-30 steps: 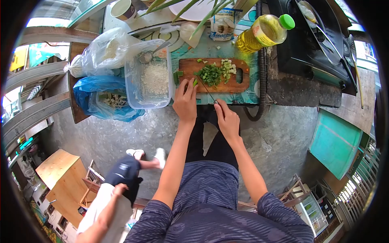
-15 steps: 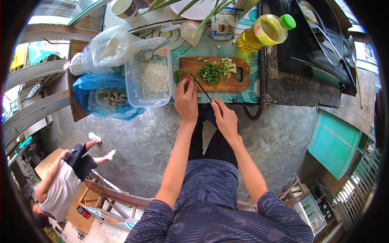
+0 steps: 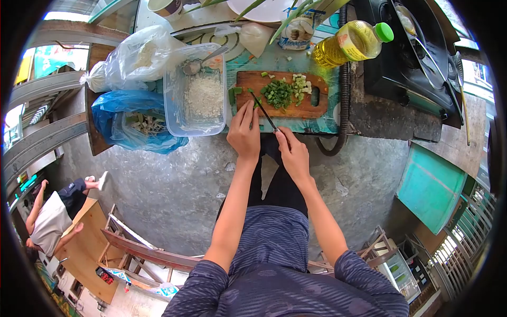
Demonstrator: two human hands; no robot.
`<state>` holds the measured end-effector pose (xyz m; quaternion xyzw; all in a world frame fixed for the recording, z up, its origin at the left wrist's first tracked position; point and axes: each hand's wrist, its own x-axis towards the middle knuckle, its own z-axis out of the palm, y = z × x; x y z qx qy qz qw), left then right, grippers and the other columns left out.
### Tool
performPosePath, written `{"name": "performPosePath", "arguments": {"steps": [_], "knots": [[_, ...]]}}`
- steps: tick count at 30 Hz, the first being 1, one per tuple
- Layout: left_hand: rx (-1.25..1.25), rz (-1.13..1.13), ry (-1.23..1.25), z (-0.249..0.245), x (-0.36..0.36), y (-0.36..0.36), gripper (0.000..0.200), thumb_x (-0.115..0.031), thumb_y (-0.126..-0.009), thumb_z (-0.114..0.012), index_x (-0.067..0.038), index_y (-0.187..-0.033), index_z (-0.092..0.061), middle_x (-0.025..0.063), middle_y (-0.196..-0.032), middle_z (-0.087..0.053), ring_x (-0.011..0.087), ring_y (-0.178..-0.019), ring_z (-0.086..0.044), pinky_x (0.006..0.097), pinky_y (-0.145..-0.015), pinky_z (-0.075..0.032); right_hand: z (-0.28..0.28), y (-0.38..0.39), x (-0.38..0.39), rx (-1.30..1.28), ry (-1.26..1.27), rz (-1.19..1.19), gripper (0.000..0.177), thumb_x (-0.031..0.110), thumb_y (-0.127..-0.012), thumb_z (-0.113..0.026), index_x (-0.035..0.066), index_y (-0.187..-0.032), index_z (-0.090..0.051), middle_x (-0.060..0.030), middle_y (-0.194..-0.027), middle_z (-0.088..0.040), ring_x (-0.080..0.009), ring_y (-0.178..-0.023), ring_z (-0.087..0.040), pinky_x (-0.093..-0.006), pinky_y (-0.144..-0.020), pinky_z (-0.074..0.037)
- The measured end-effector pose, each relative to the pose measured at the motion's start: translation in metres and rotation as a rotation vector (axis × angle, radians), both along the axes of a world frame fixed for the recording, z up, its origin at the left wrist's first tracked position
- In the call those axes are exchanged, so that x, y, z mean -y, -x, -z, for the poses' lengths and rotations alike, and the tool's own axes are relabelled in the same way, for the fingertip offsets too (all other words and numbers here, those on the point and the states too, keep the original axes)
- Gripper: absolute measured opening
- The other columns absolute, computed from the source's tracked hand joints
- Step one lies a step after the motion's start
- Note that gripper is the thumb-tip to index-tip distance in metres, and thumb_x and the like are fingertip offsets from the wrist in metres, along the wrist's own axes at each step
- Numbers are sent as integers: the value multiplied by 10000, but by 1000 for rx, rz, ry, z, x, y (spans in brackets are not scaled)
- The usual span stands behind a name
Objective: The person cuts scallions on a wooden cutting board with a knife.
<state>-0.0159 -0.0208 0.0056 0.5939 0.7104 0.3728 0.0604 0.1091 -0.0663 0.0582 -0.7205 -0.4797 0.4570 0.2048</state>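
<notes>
A wooden cutting board [image 3: 311, 111] lies on the green tabletop and bears a heap of chopped green onion [image 3: 278, 94] with paler pieces [image 3: 301, 87] beside it. My right hand [image 3: 293, 153] is closed round the handle of a knife [image 3: 264, 112], whose blade points up and left over the board. At the board's lower left edge, my left hand [image 3: 245, 131] has its fingers pressed together near uncut green stalks [image 3: 232, 95]; whatever they hold is hidden. Left of the board stands a clear plastic tub [image 3: 195, 130] with white flour and a spoon.
A blue plastic bag [image 3: 113, 116] and a clear bag [image 3: 132, 61] lie left of the tub. An oil bottle [image 3: 351, 45] stands behind the board, with a black stove [image 3: 391, 74] to the right. Another person [image 3: 50, 222] is at the far left.
The other person has moved farther left. The knife blade has shifted slightly, and my hands remain in nearly the same place at the board. The whole view has shifted a little.
</notes>
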Motion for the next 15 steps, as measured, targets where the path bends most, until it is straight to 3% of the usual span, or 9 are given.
{"name": "performPosePath", "arguments": {"steps": [15], "knots": [[84,46,20,-6,-4,5,123,-85,-863,-742,-89,-982,-772,23,-991,-745,192,-832,-718,285,-634,-562,-3,4,2,139,-90,-24,304,369,-1032,-501,136,-1141,-662,-122,-602,-617,-326,-580,-645,-388,-531,-458]]}}
